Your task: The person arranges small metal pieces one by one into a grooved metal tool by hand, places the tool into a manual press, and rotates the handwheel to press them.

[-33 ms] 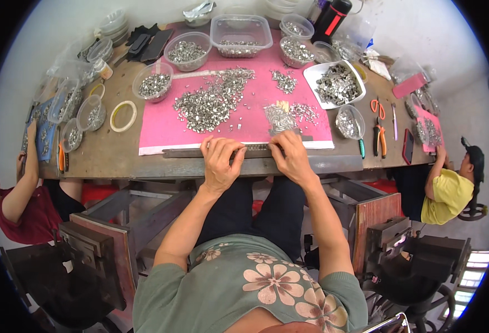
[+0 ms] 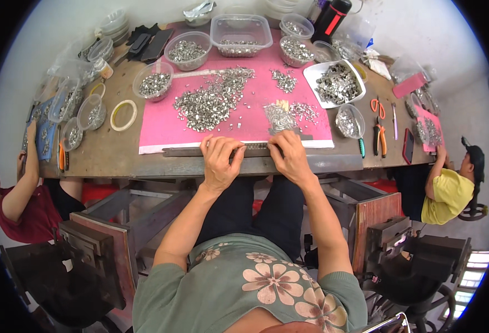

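A long dark metal bar [image 2: 189, 151] lies along the front edge of the table. Between my hands, a row of small metal pieces [image 2: 255, 147] shows along it. My left hand [image 2: 220, 162] is closed on the bar, fingers bent over its far side and thumb toward the row. At the row's right end my right hand [image 2: 290, 158] grips the bar too, its fingertips hiding that part. Just beyond the right hand lies a heap of thin silvery metal pieces [image 2: 279, 118]. A larger pile of small metal parts [image 2: 208, 105] spreads over the pink mat [image 2: 161, 127].
Bowls of metal parts [image 2: 153, 86] and a white tray [image 2: 333, 104] stand around the mat. Orange-handled pliers [image 2: 380, 139], a phone [image 2: 408, 146] and a tape roll [image 2: 123, 116] lie at the sides. Co-workers sit left [image 2: 25, 205] and right [image 2: 450, 191].
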Demonstrator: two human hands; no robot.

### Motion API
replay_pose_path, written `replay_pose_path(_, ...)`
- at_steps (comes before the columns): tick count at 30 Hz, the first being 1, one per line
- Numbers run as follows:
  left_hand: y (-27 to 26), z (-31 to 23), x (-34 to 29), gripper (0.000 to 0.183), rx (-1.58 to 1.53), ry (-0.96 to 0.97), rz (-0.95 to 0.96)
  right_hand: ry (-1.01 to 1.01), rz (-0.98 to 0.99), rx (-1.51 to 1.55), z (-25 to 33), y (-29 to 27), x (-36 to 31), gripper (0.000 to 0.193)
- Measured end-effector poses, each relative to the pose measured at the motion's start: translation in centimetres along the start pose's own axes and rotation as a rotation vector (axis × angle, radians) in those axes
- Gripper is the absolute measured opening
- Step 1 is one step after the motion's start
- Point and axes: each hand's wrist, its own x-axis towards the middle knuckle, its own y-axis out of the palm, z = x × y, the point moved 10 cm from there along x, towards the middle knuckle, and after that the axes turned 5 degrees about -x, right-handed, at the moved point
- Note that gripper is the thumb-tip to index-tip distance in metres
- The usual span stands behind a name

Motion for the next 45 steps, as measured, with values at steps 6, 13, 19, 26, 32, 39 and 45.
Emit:
replay_pose_path(6,0.4,0.0,0.2,0.014,0.017,-0.004,0.002,-0.059,-0.109,-0.007,0.6,-0.1,-0.7,0.013)
replay_pose_path(13,-3.7,1.0,-0.5,0.016,0.011,-0.057,0.001,0.192,-0.162,0.304,-2.4,0.3,-1.7,0.011)
replay_pose_path(19,-10.4,6.2,-2.6,0.039,0.356,-0.176,0.124,0.103,-0.112,0.052,-1.5,0.8,-1.6,0.024)
replay_pose_path(26,-12.1,4.4,-0.1,0.039,0.253,-0.110,0.203,0.239,-0.382,0.132,-3.3,-2.4,-3.0,0.018)
replay_pose_path(32,-2.7,-6.4,4.2,0.043,-0.224,0.050,0.495,0.352,-0.461,0.218,-4.7,-3.0,-3.9,0.019)
replay_pose_path(39,4.0,-1.9,0.9,0.042,0.237,0.108,0.407,0.241,-0.288,-0.205,-2.9,-2.8,-6.3,0.021)
replay_pose_path(45,3.3,-2.9,0.1,0.040,0.234,0.131,0.324,0.423,-0.357,0.383,-1.9,-2.9,-7.0,0.006)
